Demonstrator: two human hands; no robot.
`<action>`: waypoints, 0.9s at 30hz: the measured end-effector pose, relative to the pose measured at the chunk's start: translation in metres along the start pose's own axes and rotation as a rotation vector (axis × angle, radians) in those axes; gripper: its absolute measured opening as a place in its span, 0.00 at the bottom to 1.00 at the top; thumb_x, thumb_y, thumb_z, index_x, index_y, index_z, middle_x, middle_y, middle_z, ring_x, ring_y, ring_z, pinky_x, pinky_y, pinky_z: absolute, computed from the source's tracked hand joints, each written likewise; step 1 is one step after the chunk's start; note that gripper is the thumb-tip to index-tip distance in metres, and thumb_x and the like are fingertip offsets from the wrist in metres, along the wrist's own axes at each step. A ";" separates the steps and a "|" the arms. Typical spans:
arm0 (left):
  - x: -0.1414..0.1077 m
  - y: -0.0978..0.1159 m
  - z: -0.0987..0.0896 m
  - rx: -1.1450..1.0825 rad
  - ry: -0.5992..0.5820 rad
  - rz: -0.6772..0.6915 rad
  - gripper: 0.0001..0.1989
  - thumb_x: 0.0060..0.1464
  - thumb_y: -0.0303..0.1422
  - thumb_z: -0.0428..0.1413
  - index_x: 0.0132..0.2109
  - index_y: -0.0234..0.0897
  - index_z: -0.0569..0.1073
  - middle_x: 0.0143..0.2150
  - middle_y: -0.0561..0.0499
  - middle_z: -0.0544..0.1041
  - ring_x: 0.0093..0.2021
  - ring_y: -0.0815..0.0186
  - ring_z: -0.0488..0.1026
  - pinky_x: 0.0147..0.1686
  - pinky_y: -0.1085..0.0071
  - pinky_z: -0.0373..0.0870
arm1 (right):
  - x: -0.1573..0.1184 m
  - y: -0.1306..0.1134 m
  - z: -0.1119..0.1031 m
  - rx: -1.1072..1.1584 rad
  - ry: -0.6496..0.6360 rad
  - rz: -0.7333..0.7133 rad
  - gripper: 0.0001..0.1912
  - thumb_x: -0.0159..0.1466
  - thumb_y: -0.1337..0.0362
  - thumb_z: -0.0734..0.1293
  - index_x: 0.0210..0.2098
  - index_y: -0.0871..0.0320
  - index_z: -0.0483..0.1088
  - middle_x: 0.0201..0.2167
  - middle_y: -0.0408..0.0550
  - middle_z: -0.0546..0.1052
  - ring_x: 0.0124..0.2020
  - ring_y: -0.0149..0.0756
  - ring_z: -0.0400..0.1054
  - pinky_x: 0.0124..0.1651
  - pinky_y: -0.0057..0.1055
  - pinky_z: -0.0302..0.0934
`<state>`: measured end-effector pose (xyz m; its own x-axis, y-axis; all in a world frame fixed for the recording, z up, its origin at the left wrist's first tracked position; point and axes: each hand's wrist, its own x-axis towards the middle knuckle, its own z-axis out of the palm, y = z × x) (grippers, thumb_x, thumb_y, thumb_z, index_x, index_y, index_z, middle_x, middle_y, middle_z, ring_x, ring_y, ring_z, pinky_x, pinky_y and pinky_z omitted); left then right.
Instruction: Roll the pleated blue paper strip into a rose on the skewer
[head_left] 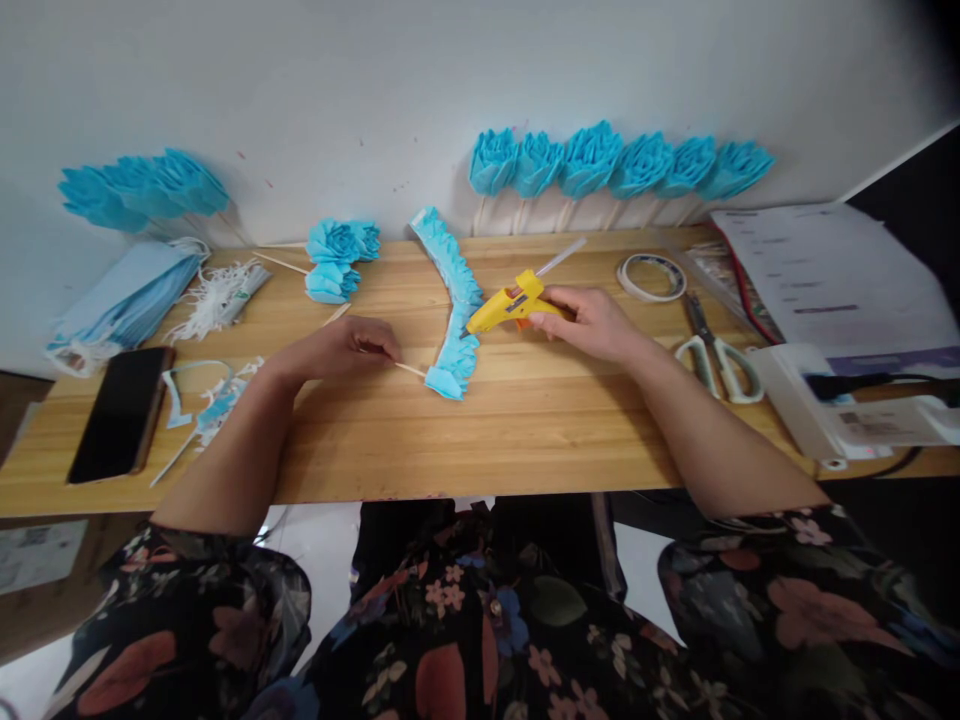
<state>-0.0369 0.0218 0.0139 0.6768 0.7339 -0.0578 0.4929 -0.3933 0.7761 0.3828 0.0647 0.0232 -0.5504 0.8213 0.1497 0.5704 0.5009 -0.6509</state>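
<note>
My left hand (358, 345) pinches a thin wooden stick (411, 370). The stick's far end meets the lower end of a long pleated blue strip (455, 285), which curves across the middle of the wooden table (525, 430). In my right hand (581, 318) is a yellow glue gun (510, 302), its fingers wrapped round the handle. The gun's nozzle points left and down at the strip's lower half; whether it touches cannot be told. A clear glue stick (562, 257) sticks out of the gun's back.
Blue flowers on sticks stand along the wall, right (592, 160) and left (142, 190); more flowers (332, 258) lie behind my left hand. Masks (127, 300), white scraps (217, 298) and a phone (120, 415) lie left. Tape (651, 278), scissors (716, 358) and a power strip (802, 405) lie right.
</note>
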 end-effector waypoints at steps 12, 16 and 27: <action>0.000 0.006 -0.001 0.024 -0.005 -0.014 0.18 0.71 0.49 0.65 0.44 0.37 0.87 0.43 0.44 0.86 0.44 0.61 0.82 0.45 0.71 0.77 | 0.001 0.006 0.000 0.062 0.060 0.026 0.34 0.71 0.30 0.67 0.49 0.54 0.82 0.28 0.46 0.80 0.29 0.40 0.68 0.35 0.38 0.58; 0.000 0.005 0.000 0.022 -0.011 -0.020 0.16 0.70 0.46 0.65 0.44 0.38 0.87 0.44 0.44 0.86 0.44 0.60 0.82 0.45 0.70 0.77 | 0.000 0.009 -0.001 0.105 0.103 0.031 0.35 0.70 0.29 0.67 0.49 0.54 0.83 0.29 0.46 0.80 0.29 0.40 0.70 0.34 0.37 0.59; 0.001 0.004 0.000 0.031 -0.010 -0.006 0.18 0.71 0.49 0.65 0.43 0.38 0.87 0.43 0.45 0.86 0.42 0.61 0.82 0.43 0.71 0.76 | -0.001 0.000 -0.003 -0.038 0.033 0.013 0.35 0.72 0.30 0.65 0.48 0.54 0.84 0.30 0.48 0.80 0.31 0.42 0.68 0.37 0.40 0.57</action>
<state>-0.0347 0.0211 0.0172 0.6789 0.7310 -0.0689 0.5139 -0.4060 0.7557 0.3854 0.0647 0.0255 -0.5230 0.8359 0.1664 0.6002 0.4998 -0.6244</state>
